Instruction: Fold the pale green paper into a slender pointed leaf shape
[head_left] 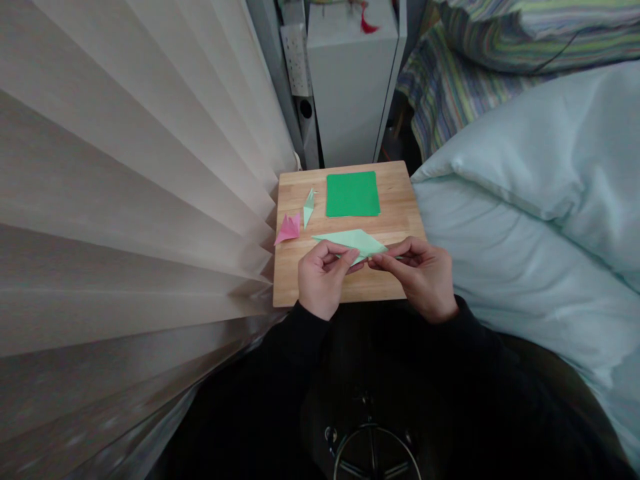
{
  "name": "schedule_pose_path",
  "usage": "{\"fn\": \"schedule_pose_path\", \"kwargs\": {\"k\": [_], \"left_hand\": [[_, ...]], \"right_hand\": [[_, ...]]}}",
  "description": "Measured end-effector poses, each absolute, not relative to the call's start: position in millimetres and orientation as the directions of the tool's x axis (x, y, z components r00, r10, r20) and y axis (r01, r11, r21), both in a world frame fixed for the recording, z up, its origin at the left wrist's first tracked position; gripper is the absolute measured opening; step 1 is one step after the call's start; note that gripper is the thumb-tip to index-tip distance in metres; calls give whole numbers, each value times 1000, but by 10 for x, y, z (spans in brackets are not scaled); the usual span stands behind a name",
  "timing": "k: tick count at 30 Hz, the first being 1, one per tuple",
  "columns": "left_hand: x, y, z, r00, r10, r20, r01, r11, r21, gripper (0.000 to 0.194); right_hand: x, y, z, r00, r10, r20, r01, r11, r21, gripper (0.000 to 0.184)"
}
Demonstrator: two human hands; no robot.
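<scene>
Between my hands is a light green folded sheet of origami paper (356, 240), long and pointed, held above the front part of a small wooden table (295, 277). My left hand (324, 275) pinches its near edge, thumb on top. On the other side, my right hand (423, 273) pinches the right end between thumb and fingers. Both hands' fingertips almost meet at the near edge and hide part of the paper. Beyond the left hand lie a small pale green origami crane (309, 208) and a pink folded origami piece (289, 229).
A stack of green square paper (353, 194) lies at the table's back. A pleated curtain (150, 200) borders the left side. At right is a bed with a pale blue duvet (525, 173). Behind the table stands a white cabinet (353, 87).
</scene>
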State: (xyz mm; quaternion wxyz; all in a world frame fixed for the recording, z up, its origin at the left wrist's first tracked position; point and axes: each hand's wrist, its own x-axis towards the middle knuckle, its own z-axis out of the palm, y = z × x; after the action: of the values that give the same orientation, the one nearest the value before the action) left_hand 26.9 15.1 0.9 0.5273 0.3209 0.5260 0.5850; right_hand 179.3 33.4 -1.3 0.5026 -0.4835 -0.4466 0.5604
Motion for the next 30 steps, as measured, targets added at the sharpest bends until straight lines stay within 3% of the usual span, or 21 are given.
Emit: {"fn": "schedule_pose_path", "kwargs": {"k": [9, 23, 30], "left_hand": [[242, 153, -3, -240, 955, -172, -283, 101, 954, 35], [235, 157, 41, -263, 958, -113, -211, 57, 976, 32], [264, 147, 34, -332, 943, -12, -187, -53, 981, 39]], "right_hand": [[1817, 340, -2, -30, 999, -37, -93, -40, -995, 30], [1805, 328, 65, -45, 994, -98, -169, -104, -980, 29], [1792, 324, 119, -35, 989, -140, -216, -145, -966, 30]]}}
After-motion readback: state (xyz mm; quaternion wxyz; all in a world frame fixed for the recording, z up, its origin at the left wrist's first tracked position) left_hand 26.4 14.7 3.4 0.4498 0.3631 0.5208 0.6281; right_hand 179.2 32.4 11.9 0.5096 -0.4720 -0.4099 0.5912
